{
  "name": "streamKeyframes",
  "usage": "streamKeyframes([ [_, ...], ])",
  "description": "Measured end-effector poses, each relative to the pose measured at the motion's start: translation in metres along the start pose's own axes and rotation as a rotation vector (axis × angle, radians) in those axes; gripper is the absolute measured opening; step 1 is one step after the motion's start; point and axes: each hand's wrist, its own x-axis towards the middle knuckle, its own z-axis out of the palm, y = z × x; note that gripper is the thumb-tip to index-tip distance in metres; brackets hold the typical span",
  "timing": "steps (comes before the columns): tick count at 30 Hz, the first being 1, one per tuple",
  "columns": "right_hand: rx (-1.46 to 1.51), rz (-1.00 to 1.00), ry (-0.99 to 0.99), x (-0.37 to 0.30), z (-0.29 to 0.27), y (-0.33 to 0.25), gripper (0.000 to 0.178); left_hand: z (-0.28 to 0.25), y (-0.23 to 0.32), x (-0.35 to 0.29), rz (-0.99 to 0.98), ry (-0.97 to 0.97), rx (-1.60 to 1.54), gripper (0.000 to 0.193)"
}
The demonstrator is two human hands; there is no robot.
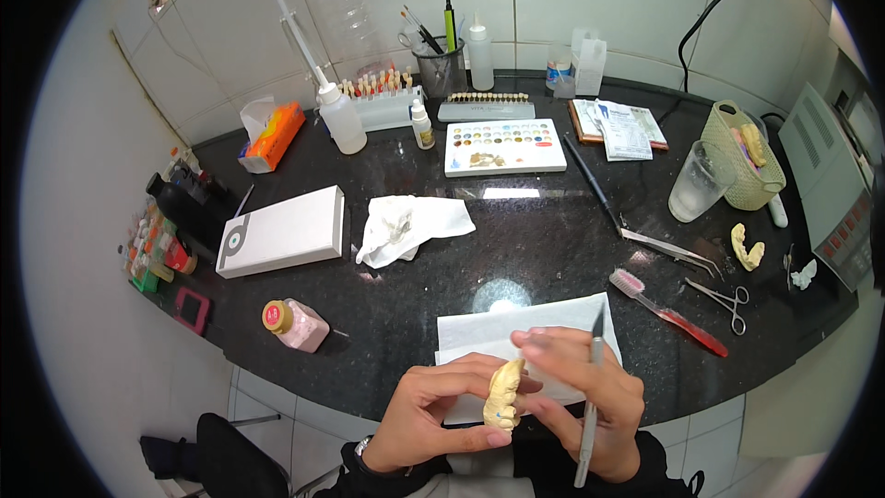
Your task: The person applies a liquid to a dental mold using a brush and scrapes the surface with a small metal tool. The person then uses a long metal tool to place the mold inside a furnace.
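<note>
My left hand [419, 415] is closed on a pale yellow dental cast [503, 395], thumb at its lower end and fingers behind it. The row of teeth runs upright, with a small blue mark near the bottom. My right hand [613, 406] holds a slim metal craft knife [587, 438] between its fingers, the blade pointing up and away from the cast. Its thumb reaches the cast's right side, while the raised index finger is slightly blurred near the top. White paper sheets [470, 327] lie on the black counter beneath both hands.
Right of the paper lie a red toothbrush [673, 315], scissor-like clamp [719, 302], tweezers [668, 247] and another cast [747, 247]. A glass [698, 186] stands behind them. Crumpled tissue [415, 226], a white box [284, 232] and a pink powder bottle [300, 325] are left. A paint palette [505, 140] sits farther back.
</note>
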Motion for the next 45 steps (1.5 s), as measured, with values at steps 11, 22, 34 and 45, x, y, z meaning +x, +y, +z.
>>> streamKeyframes([
  [11,0.592,0.385,0.461,-0.041,0.015,-0.029,0.041,0.042,0.002,-0.014,-0.114,0.497,-0.062,0.035],
  [22,0.029,0.107,0.223,-0.034,0.005,-0.020,0.033,0.055,-0.012,-0.006,0.164,0.496,0.118,0.033],
  [34,0.222,0.171,0.150,-0.033,-0.003,-0.015,0.029,0.029,-0.011,-0.011,0.130,0.194,-0.104,0.035],
  [45,0.451,0.328,0.409,-0.033,0.007,-0.014,0.070,0.030,-0.008,-0.008,0.032,0.242,-0.047,0.028],
])
